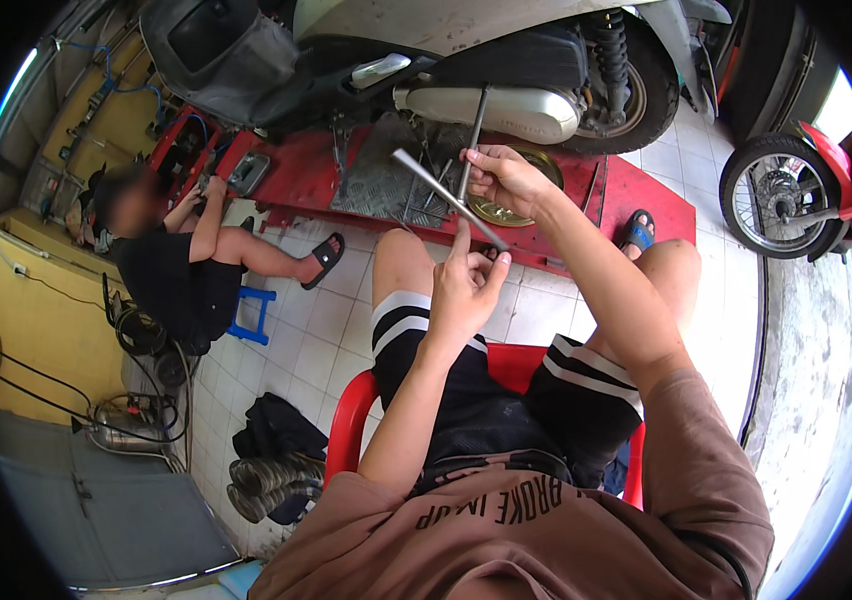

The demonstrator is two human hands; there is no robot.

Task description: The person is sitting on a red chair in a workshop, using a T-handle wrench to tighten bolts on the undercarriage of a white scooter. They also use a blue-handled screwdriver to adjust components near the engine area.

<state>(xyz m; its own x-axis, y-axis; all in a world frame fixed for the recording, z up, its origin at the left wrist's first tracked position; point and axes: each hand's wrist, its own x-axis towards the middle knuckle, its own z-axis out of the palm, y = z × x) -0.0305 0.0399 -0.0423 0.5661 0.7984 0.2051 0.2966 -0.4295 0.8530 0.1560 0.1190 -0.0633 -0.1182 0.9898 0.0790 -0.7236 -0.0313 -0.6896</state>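
Note:
A metal T-handle wrench [432,180] is held up in front of my knees, tilted. My right hand [508,178] is closed around its dark shaft, close to where the shaft meets the crossbar. The shaft's far end points up toward the scooter's silver engine cover [491,110]. With index finger and thumb raised, my left hand [468,290] is at the lower end of the crossbar; its other fingers are partly hidden. Behind my right hand, a round gold-coloured tray [549,170] lies on the red platform [651,205].
The scooter [426,60] stands along the platform, with long tools [426,185] lying on a metal tread plate. A person [171,240] works at left by a blue stool [254,316]. A red motorbike [851,185] stands right. My red chair [351,415] has dark clothing [281,425] beside it.

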